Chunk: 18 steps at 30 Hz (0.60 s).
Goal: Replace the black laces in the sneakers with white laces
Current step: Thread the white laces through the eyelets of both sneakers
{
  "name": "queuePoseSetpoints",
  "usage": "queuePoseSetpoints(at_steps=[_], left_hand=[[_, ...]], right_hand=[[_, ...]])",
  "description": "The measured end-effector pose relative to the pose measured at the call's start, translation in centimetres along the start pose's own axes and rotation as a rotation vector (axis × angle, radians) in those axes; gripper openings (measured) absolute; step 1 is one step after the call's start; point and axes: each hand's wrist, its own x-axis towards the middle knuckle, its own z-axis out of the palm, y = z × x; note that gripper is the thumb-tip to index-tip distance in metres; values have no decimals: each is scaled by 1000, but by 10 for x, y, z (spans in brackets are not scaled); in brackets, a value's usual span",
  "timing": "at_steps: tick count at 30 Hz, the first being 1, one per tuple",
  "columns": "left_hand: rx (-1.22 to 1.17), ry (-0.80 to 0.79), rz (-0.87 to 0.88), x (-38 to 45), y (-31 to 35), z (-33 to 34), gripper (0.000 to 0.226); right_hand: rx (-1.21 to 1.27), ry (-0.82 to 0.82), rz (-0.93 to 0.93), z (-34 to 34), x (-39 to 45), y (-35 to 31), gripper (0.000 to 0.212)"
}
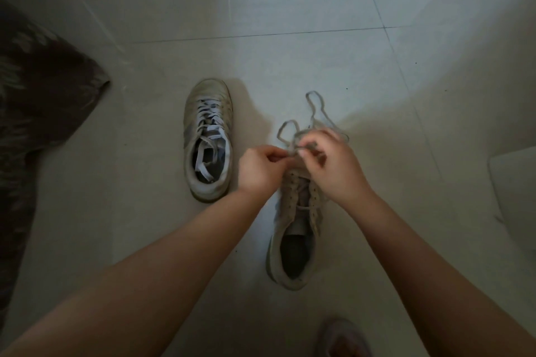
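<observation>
On the pale tiled floor (pixel 290 9), 2 worn pale leather sneakers (pixel 293 229) sit at frame centre, the left one already laced. Left hand (pixel 261 166) and right hand (pixel 327 162) pinch the grey-white flat lace (pixel 314 113) over the right sneaker's toe. Loose loops could knot when pulled.

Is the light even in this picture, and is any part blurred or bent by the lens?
Head view: uneven light, brightest on the far floor tiles, dim near the forearms; right hand slightly motion-blurred over the lace; tile lines bow from wide-angle distortion; edges darken.
</observation>
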Motion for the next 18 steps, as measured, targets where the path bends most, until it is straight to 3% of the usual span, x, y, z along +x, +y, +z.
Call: queuePoseSetpoints(at_steps=[2,6,14,18], left_hand=[[-141,55,-154,1,-1,2,11],[-211,64,-232,-3,-5,4,13],[-408,36,-397,-10,-8,10,10],[-340,23,-364,-9,-10,11,9]], right_hand=[[-18,72,130,1,-9,4,3],[-91,-110,275,11,-25,15,12],[-11,-95,371,27,-31,18,5],[34,-69,375,28,-31,18,9]])
